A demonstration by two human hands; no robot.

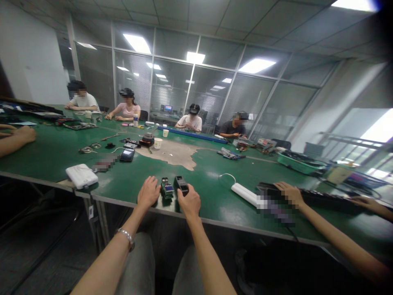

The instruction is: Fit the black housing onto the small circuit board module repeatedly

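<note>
Near the front edge of the green table, my left hand (149,191) rests with its fingers lying loosely on the surface. Just right of it lies a small green circuit board (167,188) with a little screen, and I see no grip on it. My right hand (189,201) is closed around the lower end of a dark grey handheld device casing (181,184). The casing lies beside the board, tilted slightly left. My right fingers' undersides are hidden.
A white power bank (82,176) lies left; a long white power strip (245,195) lies right. Paper cups (158,143) stand farther back. A neighbour's hand (290,194) touches a black tray-like object (325,198) at right. Another person's hand (24,135) is at far left.
</note>
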